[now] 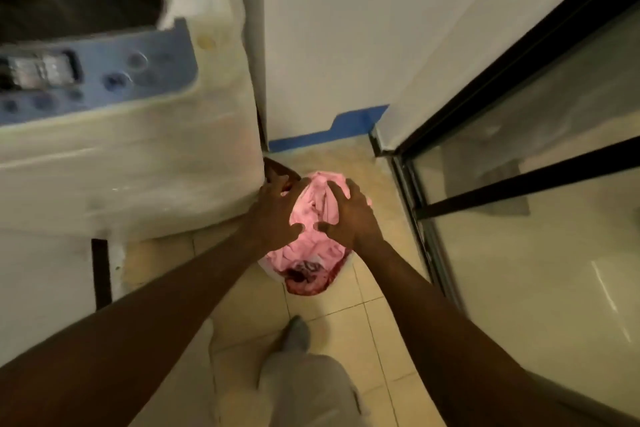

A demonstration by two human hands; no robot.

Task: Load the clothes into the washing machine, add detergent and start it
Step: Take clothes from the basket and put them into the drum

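A bundle of pink clothes [313,208] with a dark red piece [304,279] at its near end sits low over the tiled floor, just right of the washing machine. My left hand [273,215] presses the bundle's left side and my right hand [348,215] its right side, fingers spread around the fabric. The top-loading washing machine [131,156] fills the upper left; its lid is up and the dark drum [79,7] is exposed. A blue control panel [100,76] with buttons and a display runs along its front edge.
A glass sliding door with a black frame [512,184] lines the right side. A white wall [346,45] with a blue strip at its base stands behind. My leg in grey trousers and sock [298,357] stands on the beige tiles [381,305].
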